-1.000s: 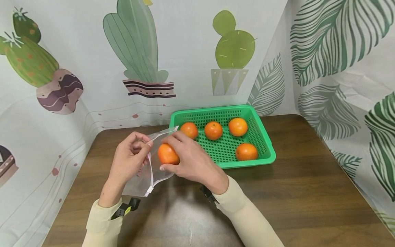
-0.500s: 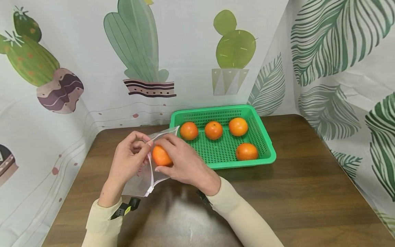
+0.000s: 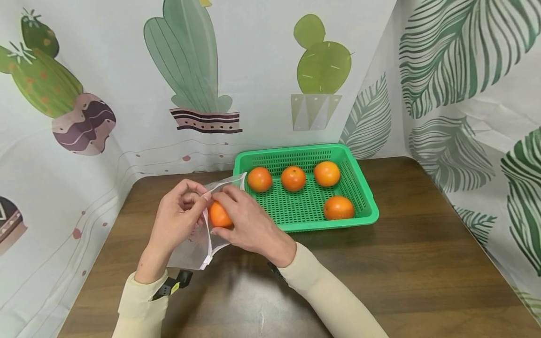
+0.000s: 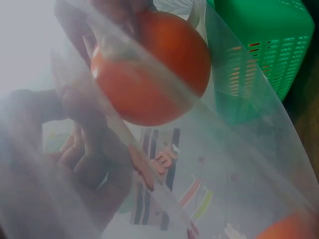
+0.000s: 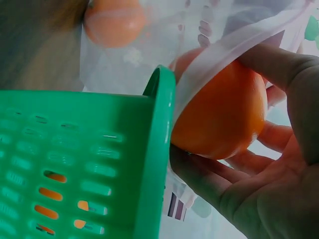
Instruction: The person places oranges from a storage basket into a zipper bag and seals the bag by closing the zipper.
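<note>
My left hand [image 3: 175, 223] pinches the edge of a clear plastic slider bag [image 3: 186, 256] between thumb and fingers. Its white-rimmed mouth is spread toward the right. At that mouth my right hand [image 3: 255, 227] grips a round orange [image 3: 220, 215], fingers over its top and thumb below. In the right wrist view, the bag's white rim [image 5: 209, 74] crosses over the held orange [image 5: 224, 114], which is partly inside. Another orange [image 5: 113, 22] shows through the film deeper in the bag. The left wrist view is hazy through the plastic.
Just behind my right hand stands a green slotted basket [image 3: 371, 213]. Several oranges lie in it, one [image 3: 338, 207] at the front right and another [image 3: 293, 178] at the back. The brown wooden table [image 3: 422, 263] extends to the right. A printed cloth [image 3: 262, 70] hangs behind.
My right hand has moved left with the orange, bringing it farther into the bag's mouth. My left hand keeps its pinch in nearly the same place.
</note>
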Demonstrator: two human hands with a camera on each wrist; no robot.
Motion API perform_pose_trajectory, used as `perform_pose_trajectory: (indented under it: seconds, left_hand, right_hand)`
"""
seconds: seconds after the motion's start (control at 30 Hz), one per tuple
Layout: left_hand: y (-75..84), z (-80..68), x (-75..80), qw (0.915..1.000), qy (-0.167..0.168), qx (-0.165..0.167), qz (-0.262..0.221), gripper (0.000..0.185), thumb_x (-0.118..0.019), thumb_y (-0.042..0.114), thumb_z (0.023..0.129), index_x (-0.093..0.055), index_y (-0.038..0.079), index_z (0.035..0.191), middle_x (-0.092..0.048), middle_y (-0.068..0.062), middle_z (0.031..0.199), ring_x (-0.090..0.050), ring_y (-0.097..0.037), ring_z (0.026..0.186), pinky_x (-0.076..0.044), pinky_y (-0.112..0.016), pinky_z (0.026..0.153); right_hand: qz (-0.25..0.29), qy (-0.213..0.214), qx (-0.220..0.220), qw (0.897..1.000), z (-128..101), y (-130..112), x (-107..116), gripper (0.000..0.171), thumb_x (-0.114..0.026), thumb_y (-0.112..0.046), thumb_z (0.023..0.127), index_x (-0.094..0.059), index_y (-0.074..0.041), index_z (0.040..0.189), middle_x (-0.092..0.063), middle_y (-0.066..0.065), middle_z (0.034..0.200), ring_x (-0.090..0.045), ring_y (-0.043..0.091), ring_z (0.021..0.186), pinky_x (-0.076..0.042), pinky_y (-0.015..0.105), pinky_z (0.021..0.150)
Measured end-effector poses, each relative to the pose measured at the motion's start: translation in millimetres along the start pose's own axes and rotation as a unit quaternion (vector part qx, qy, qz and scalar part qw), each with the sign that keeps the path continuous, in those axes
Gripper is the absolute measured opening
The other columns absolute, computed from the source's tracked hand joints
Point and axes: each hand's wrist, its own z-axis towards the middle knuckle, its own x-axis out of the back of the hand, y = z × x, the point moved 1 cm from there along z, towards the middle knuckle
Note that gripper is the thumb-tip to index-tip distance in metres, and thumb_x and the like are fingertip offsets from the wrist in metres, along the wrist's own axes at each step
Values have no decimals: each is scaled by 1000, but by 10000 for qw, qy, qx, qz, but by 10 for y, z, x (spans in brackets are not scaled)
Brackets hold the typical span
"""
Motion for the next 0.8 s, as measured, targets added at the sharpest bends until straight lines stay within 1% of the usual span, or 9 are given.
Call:
perform_pose_trajectory:
  seconds: [0.13,0.33,0.6,0.8]
  left_hand:
    - [-3,-10,-5,10000,-31,-5,61,14,-73,14,102,-64,9,110,-64,-5,68,-57,-26,49,-42,-28,38]
    - [4,1,-6,9999,-47,-63,76,13,-73,15,102,-64,9,110,-64,-6,68,-56,-26,49,-44,-27,40]
    - [12,-6,6,9999,-49,-62,70,14,-73,14,102,-64,8,111,-64,-5,69,-56,-25,48,-46,-27,42]
    - [19,-7,7,9999,-15,-140,91,12,-72,11,102,-64,7,111,-65,-5,69,-57,-27,49,-49,-26,45]
  right_hand:
    - [21,52,12,10000,-3,17,-26,64,-94,-26,82,-61,-9,133,-59,9,127,-61,20,107,-52,32,97]
    - [-52,78,-49,9999,-5,21,-30,63,-93,-28,83,-61,-9,134,-58,10,128,-60,20,108,-52,32,98]
    - [-77,123,-145,9998,-15,19,-27,61,-91,-31,86,-61,-9,135,-57,11,129,-58,21,110,-52,32,99]
    - [-21,304,-97,9995,-13,23,-21,58,-90,-28,87,-62,-6,134,-57,14,130,-59,24,112,-52,35,100]
